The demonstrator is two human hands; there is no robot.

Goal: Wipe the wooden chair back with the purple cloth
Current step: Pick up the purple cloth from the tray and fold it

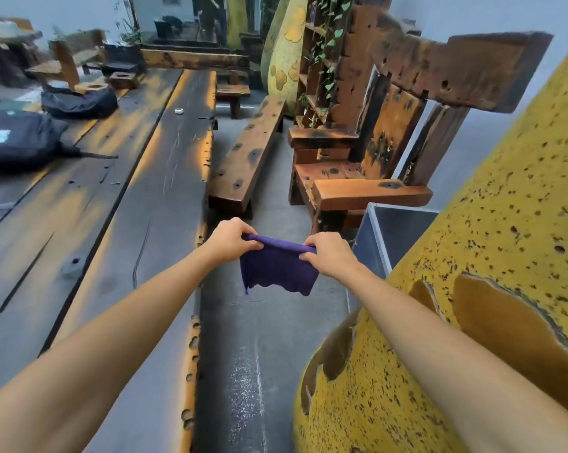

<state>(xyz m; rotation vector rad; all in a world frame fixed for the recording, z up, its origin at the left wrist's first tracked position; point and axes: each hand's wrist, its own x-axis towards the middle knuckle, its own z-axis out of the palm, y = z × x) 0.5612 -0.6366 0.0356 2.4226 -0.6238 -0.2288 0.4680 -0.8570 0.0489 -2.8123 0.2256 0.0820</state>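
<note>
Above the floor, both hands, left hand (232, 238) and right hand (330, 255), pinch the purple cloth (277, 268) stretched between them; wooden chair back (393, 125) well apart ahead, wiping not yet begun.

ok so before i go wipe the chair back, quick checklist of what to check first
1. Cloth in hand: ok. The left hand and right hand each pinch the top edge of the purple cloth.
2. Cloth spread for wiping: ok. It hangs as a flat panel between the hands, with the top edge rolled.
3. Cloth touching the chair back: not ok. It is held in the air, well short of the wooden chair.
4. Path to the chair: cannot tell. A metal box and a yellow pitted form stand close on the right.
5. Chair seat free of loose items: ok.
6. Cloth clean or damp: cannot tell.
</note>
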